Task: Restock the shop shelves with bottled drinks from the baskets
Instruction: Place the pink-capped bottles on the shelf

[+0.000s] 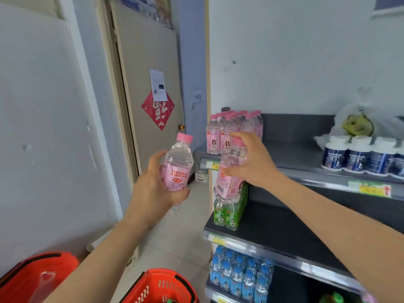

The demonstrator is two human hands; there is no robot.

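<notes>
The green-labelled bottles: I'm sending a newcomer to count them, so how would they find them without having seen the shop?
Start at the dark grey metal shelving unit against the right-hand wall and go to its left end. The cluster of small clear plastic bottles with green labels stands on the middle shelf, at the front corner. The pink-labelled bottles stand a shelf above and the blue-capped ones a shelf below; only these are green.

The bottle in my left hand (153,189) is clear with a pink cap and a pink label (176,174) printed in red. The one in my right hand (254,159) wears the same pink label (227,184) with a black barcode. Pink-capped bottles (234,130) fill the dark grey top shelf (306,169), green-labelled ones (229,212) sit below, blue-capped ones (240,274) lowest. Red baskets (161,287) show at the bottom of the frame, and a red diamond paper (157,110) at centre left.
</notes>
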